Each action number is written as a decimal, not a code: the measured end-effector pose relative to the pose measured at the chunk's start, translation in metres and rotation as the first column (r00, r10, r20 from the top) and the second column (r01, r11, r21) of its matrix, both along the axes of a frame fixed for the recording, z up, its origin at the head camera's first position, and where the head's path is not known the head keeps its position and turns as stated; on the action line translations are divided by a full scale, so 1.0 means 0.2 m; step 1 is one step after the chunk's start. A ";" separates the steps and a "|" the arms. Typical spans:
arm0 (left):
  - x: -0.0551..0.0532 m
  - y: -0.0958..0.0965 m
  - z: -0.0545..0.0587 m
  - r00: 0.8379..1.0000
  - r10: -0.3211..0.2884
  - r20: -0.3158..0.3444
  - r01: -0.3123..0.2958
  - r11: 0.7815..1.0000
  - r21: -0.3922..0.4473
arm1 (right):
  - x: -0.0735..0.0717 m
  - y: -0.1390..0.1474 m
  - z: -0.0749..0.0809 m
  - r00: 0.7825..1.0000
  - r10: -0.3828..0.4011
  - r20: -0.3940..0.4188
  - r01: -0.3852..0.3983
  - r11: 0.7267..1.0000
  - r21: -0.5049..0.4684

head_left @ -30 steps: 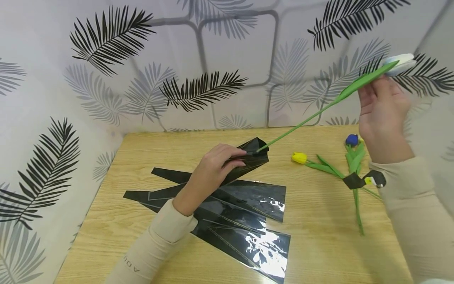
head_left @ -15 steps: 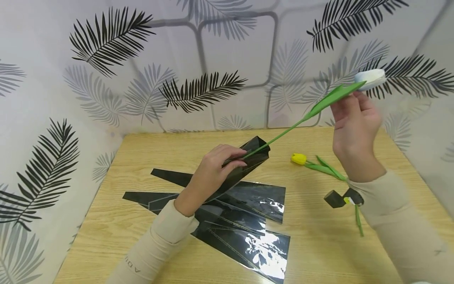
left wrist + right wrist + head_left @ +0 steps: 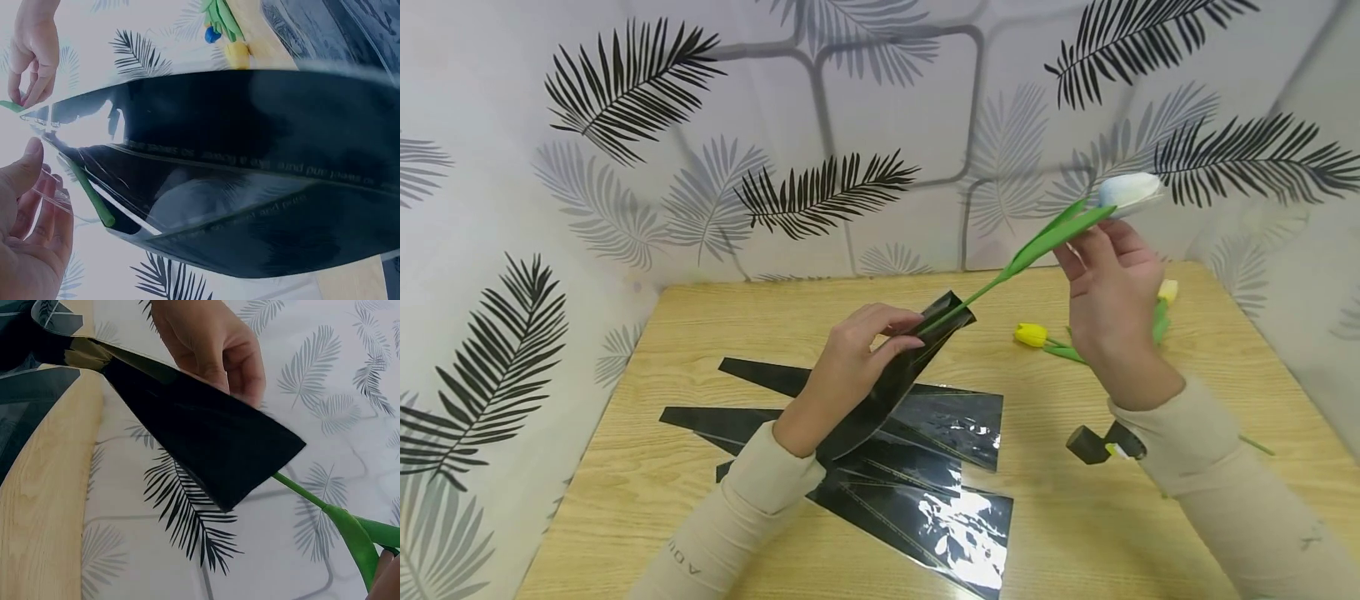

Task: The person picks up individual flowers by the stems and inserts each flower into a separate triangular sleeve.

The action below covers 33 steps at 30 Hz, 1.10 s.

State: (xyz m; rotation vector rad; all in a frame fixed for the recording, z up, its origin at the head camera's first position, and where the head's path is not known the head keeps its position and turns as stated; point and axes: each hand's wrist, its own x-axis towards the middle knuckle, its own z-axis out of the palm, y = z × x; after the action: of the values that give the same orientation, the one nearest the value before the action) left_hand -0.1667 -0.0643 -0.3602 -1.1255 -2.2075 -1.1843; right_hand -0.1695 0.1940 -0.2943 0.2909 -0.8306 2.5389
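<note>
A black flower sleeve (image 3: 895,383) with a transparent side is held at its wide mouth by my left hand (image 3: 861,354), thumb and fingers pinching the edge. From that mouth runs the thin green stem of a white artificial tulip (image 3: 1129,194). My right hand (image 3: 1112,308) grips the tulip just below its bloom, beside the green leaves. In the left wrist view the stem's lower end (image 3: 100,209) shows inside the sleeve, close to the mouth. The right wrist view has the left hand (image 3: 215,353) behind the sleeve (image 3: 206,437); only fingertips of the right hand (image 3: 384,581) show there.
Several flat black sleeves (image 3: 925,533) lie fanned out on the wooden table (image 3: 662,517). To the right lie a yellow tulip (image 3: 1031,335) and a pale yellow one (image 3: 1167,291), partly behind the right arm. A leaf-patterned backdrop (image 3: 895,125) stands behind the table.
My right hand has moved left and down, bringing the tulip closer to the left hand, and its stem has slid into the sleeve's mouth. The left hand keeps its place, while the sleeve tilts slightly.
</note>
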 end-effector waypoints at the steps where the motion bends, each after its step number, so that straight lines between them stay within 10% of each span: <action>1: 0.00 0.00 0.00 1.000 -0.001 0.006 0.001 1.000 0.005 | 0.01 -0.01 0.00 1.000 0.005 0.000 -0.005 1.000 0.007; 33: 0.02 0.06 0.02 0.998 -0.040 0.055 0.032 0.990 0.138 | 0.01 -0.06 -0.15 0.947 0.209 0.244 -0.224 0.974 0.038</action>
State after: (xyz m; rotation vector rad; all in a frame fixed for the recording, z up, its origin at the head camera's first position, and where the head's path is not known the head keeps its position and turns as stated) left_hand -0.1625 -0.0517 -0.3565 -1.0926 -2.1194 -1.3773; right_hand -0.1683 0.1816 -0.3236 0.1018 -1.0237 2.7949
